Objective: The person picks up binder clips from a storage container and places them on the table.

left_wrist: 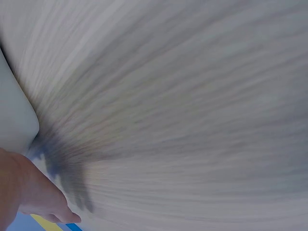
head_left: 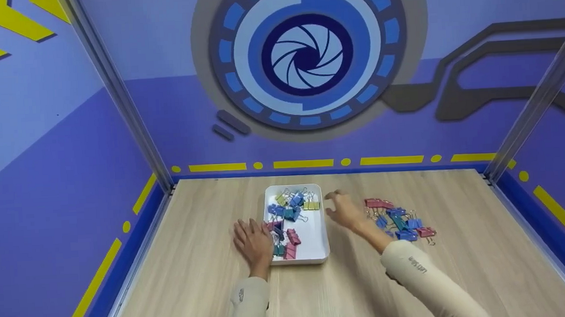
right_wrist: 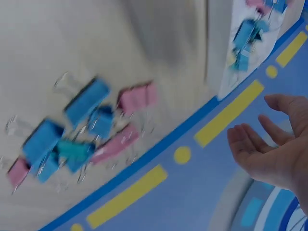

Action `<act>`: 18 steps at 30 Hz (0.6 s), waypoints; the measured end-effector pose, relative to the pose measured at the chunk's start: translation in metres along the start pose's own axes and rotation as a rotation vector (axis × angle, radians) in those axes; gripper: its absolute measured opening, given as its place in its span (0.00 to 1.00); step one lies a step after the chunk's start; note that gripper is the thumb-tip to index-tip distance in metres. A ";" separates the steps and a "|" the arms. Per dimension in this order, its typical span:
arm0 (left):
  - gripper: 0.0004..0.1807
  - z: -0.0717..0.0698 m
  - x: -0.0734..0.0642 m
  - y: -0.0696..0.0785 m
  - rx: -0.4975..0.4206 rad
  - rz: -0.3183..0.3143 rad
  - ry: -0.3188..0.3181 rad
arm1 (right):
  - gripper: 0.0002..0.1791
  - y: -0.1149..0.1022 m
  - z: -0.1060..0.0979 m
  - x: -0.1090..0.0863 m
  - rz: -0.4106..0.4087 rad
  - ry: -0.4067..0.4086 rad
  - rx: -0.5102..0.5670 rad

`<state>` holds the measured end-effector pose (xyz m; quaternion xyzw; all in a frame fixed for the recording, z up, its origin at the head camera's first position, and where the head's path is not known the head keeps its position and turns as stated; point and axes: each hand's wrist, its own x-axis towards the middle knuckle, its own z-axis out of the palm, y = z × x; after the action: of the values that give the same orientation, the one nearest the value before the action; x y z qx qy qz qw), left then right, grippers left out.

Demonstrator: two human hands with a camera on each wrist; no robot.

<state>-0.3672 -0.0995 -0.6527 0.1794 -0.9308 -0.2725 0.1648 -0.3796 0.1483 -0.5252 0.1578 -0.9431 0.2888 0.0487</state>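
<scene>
A white tray (head_left: 310, 234) on the table holds several binder clips (head_left: 292, 213) in yellow, blue, green and pink. My left hand (head_left: 254, 242) rests at the tray's left side, fingers extended and pointing away from me; in the left wrist view the hand (left_wrist: 36, 192) shows beside the tray's wall (left_wrist: 17, 106). Just off the tray's right rim is my right hand (head_left: 345, 210), its fingers loosely bent. Nothing shows between the fingers of the right hand (right_wrist: 279, 149) in the right wrist view. Right of that hand lies a loose pile of binder clips (head_left: 404, 223), pink, blue and green.
The wooden table (head_left: 197, 279) meets a printed blue back wall (head_left: 174, 125) with yellow dashes along its base. Metal posts (head_left: 119, 89) stand at the table's far corners, and side panels border the left and right.
</scene>
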 end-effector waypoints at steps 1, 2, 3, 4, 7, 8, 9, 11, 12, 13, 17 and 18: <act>0.31 0.000 -0.001 0.001 0.001 -0.002 0.001 | 0.19 -0.004 0.009 -0.001 -0.035 -0.013 0.011; 0.31 0.001 -0.002 0.001 0.003 -0.002 0.003 | 0.19 -0.007 0.018 -0.003 -0.074 -0.033 0.022; 0.31 0.002 -0.004 0.002 0.004 -0.001 0.004 | 0.18 -0.009 0.027 -0.005 -0.119 -0.050 0.023; 0.31 0.002 -0.003 0.001 0.002 0.001 0.011 | 0.18 -0.012 0.036 -0.005 -0.163 -0.077 0.012; 0.30 0.003 -0.002 0.000 0.001 0.007 0.020 | 0.20 -0.017 0.061 -0.009 -0.289 -0.163 -0.052; 0.30 0.003 -0.002 0.000 0.001 0.010 0.025 | 0.21 -0.018 0.068 -0.011 -0.320 -0.190 -0.073; 0.30 0.004 -0.002 0.000 -0.001 0.014 0.033 | 0.23 -0.019 0.074 -0.012 -0.345 -0.214 -0.086; 0.30 0.005 -0.002 -0.001 -0.002 0.022 0.052 | 0.23 -0.020 0.082 -0.014 -0.370 -0.245 -0.103; 0.30 0.005 -0.001 -0.001 -0.002 0.027 0.061 | 0.23 -0.020 0.086 -0.014 -0.377 -0.253 -0.099; 0.30 0.005 -0.001 -0.001 0.000 0.031 0.068 | 0.22 -0.020 0.088 -0.014 -0.386 -0.256 -0.093; 0.30 0.005 -0.001 -0.002 0.012 0.040 0.067 | 0.19 -0.015 0.093 -0.014 -0.440 -0.240 -0.088; 0.30 0.005 -0.001 -0.002 0.015 0.040 0.065 | 0.19 -0.014 0.094 -0.014 -0.450 -0.241 -0.083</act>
<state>-0.3681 -0.0983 -0.6578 0.1710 -0.9303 -0.2562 0.1992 -0.3621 0.0887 -0.5986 0.3950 -0.8941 0.2109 0.0052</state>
